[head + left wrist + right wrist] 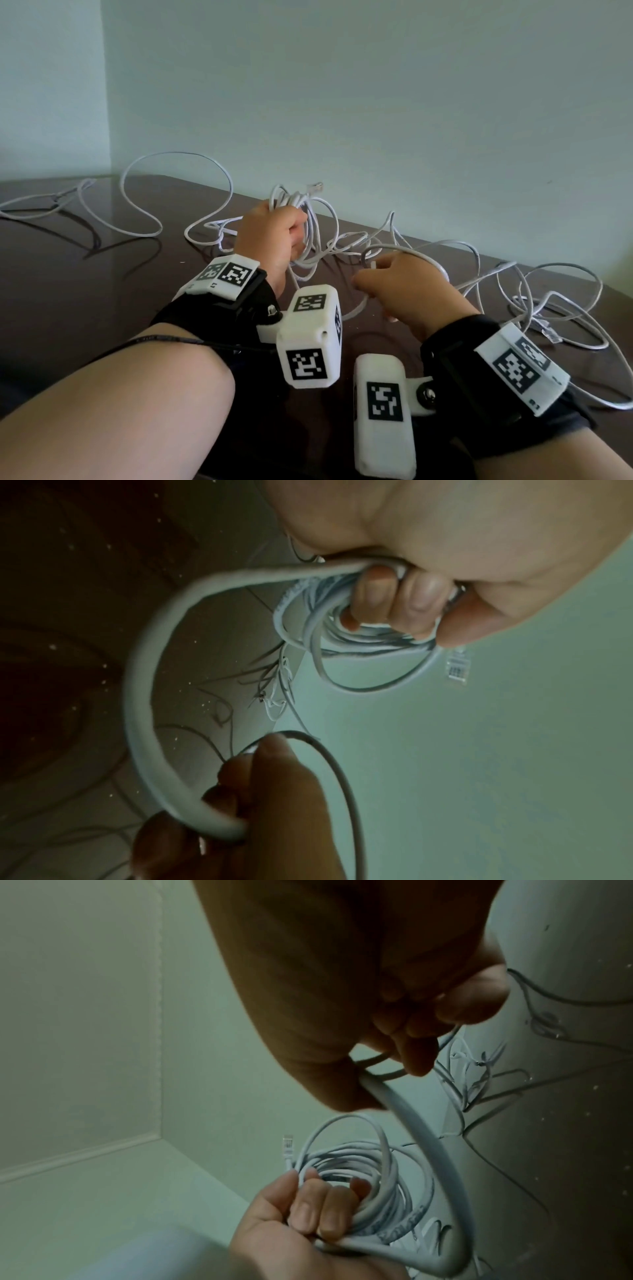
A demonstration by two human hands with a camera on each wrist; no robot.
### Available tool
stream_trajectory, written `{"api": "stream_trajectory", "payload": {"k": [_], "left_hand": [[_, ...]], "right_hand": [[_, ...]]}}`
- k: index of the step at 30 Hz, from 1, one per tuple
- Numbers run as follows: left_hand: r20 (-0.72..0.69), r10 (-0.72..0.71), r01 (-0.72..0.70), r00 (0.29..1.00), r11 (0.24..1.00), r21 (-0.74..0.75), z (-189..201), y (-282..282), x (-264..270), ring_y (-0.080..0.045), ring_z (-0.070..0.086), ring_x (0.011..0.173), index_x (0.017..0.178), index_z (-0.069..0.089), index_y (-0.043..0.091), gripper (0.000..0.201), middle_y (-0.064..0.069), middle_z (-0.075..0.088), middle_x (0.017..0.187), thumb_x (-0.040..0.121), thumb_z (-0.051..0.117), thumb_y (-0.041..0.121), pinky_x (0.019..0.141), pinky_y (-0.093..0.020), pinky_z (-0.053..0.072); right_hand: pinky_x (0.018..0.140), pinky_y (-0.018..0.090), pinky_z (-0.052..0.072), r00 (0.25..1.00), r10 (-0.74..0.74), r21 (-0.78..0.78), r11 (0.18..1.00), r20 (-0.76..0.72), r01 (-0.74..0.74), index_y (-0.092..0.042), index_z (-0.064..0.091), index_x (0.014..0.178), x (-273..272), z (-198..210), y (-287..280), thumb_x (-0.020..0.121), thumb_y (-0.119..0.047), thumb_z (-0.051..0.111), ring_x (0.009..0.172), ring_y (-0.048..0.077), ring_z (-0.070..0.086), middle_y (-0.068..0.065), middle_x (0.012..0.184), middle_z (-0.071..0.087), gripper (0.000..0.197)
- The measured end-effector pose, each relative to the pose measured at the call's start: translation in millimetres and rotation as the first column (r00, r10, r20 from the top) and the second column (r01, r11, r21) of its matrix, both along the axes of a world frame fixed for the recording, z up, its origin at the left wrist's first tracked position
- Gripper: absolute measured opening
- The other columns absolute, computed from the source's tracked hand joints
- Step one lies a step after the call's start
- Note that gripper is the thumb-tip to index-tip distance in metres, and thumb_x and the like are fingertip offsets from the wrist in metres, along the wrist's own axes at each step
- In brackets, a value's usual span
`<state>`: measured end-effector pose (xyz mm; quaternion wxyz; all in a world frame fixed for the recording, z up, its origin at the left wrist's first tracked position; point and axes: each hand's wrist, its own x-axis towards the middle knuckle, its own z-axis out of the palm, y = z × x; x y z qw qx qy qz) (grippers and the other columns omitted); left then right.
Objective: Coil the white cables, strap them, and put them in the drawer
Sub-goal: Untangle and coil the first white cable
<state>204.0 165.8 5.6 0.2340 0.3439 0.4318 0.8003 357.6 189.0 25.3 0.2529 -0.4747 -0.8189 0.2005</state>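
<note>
On the far left of the dark brown glossy table (85,291), a loose white network cable (137,219) trails in wide curves from the corner toward the middle, its dark reflection lying under it on the polished top. The left hand (270,236), just right of that, is closed in a fist round a coil of white cable (308,222) made of several loops; the left wrist view shows the fingers (377,593) curled through the loops and the thumb pressed over them, with a clear plastic plug (457,666) sticking out just beyond the thumb. A single strand runs from this coil in an arc to the right hand (407,287), which pinches it between thumb and curled fingers (416,1053), held low over the table. Both wrists carry black straps (212,311) with white blocks bearing black-and-white square code markers (306,365); small characters beside the markers are too tiny to read. To the right, more tangled white cable (548,294) lies spread over the table, with another clear plug (548,332) at its near edge, and some of these strands cross under the strand being held. Behind the table stands a plain pale green wall (376,102), meeting a second wall at the left corner. Faint printing runs along the coiled cable's jacket but cannot be read.
</note>
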Motion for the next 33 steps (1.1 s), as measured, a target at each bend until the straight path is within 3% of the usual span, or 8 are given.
{"api": "stream_trajectory", "payload": {"k": [6,9,13,17,20,26,30,33], "left_hand": [[-0.110,0.019,-0.018,0.994,1.000,0.009,-2.2,2.4,2.6,-0.012,0.030,0.038,0.064,0.051,0.010,0.004,0.009,0.035,0.037,0.060,0.051,0.012,0.048,-0.025,0.026],[-0.244,0.018,-0.029,0.970,0.999,-0.041,-6.5,5.6,0.5,-0.017,0.036,0.045,0.066,0.054,0.017,0.006,0.009,0.042,0.041,0.061,0.053,0.017,0.051,-0.027,0.030],[-0.334,-0.174,0.142,0.926,0.983,-0.117,-9.0,3.8,8.8,-0.015,0.044,0.049,0.077,0.056,0.018,0.009,0.006,0.052,0.051,0.071,0.061,0.014,0.054,-0.029,0.038],[-0.410,-0.330,0.282,0.851,0.944,-0.174,-10.2,3.0,15.8,-0.013,0.057,0.068,0.082,0.060,0.020,0.013,0.004,0.063,0.069,0.071,0.066,0.019,0.074,-0.032,0.048],[-0.403,-0.396,0.367,0.825,0.918,-0.151,-10.3,3.0,15.0,-0.005,0.056,0.058,0.085,0.057,0.013,0.011,0.008,0.064,0.061,0.088,0.060,0.003,0.064,-0.019,0.048],[-0.549,-0.468,0.392,0.692,0.883,-0.258,-8.9,1.4,10.9,0.009,0.059,0.075,0.092,0.057,0.028,0.021,0.024,0.066,0.073,0.084,0.067,0.011,0.084,-0.013,0.044],[-0.464,-0.401,0.359,0.790,0.916,-0.181,-10.1,5.9,10.6,-0.011,0.063,0.081,0.098,0.060,0.025,0.020,0.006,0.068,0.085,0.082,0.067,0.014,0.081,-0.027,0.051],[-0.170,-0.314,0.311,0.934,0.949,-0.044,-9.3,6.7,7.9,-0.017,0.058,0.063,0.085,0.061,0.012,0.009,-0.002,0.064,0.070,0.091,0.056,0.006,0.069,-0.033,0.049]], "right_hand": [[0.076,0.030,0.047,0.997,-0.004,0.046,0.999,0.079,0.000,-0.011,0.072,0.088,2.4,7.3,-1.9,0.085,-0.009,0.050,0.080,0.024,0.059,0.005,0.088,0.069,0.022],[0.074,0.026,0.045,0.992,0.095,-0.050,0.994,-0.079,-0.099,-0.028,0.066,0.073,1.3,5.5,-6.6,0.082,-0.006,0.051,0.067,0.008,0.054,-0.009,0.071,0.067,0.029],[0.057,0.012,0.042,0.955,0.249,-0.171,0.946,-0.160,-0.275,-0.023,0.069,0.070,0.1,3.5,-10.9,0.082,0.000,0.048,0.050,-0.001,0.051,-0.004,0.050,0.063,0.033],[0.052,0.013,0.037,0.961,0.274,-0.185,0.943,-0.045,-0.278,-0.021,0.063,0.049,2.0,4.0,-8.5,0.080,-0.002,0.048,0.043,-0.002,0.049,-0.007,0.043,0.057,0.040],[0.054,0.017,0.036,0.973,0.230,-0.167,0.960,0.028,-0.223,-0.025,0.057,0.032,2.3,2.4,-1.8,0.079,-0.008,0.052,0.042,-0.003,0.048,-0.012,0.039,0.053,0.050],[0.053,0.018,0.034,0.972,0.214,-0.135,0.970,0.099,-0.200,-0.021,0.052,0.032,2.2,-2.0,2.3,0.081,-0.012,0.053,0.049,0.004,0.048,-0.010,0.039,0.052,0.049],[0.050,0.024,0.036,0.922,0.262,-0.168,0.933,-0.284,-0.317,-0.015,0.059,0.059,-2.9,-5.9,4.4,0.082,-0.003,0.056,0.048,0.013,0.043,-0.004,0.048,0.052,0.026],[0.048,0.026,0.037,0.705,0.166,-0.235,0.869,-0.690,-0.435,-0.007,0.063,0.085,-3.4,-2.4,6.8,0.087,-0.012,0.056,0.050,0.014,0.044,0.007,0.061,0.060,0.009]]}}
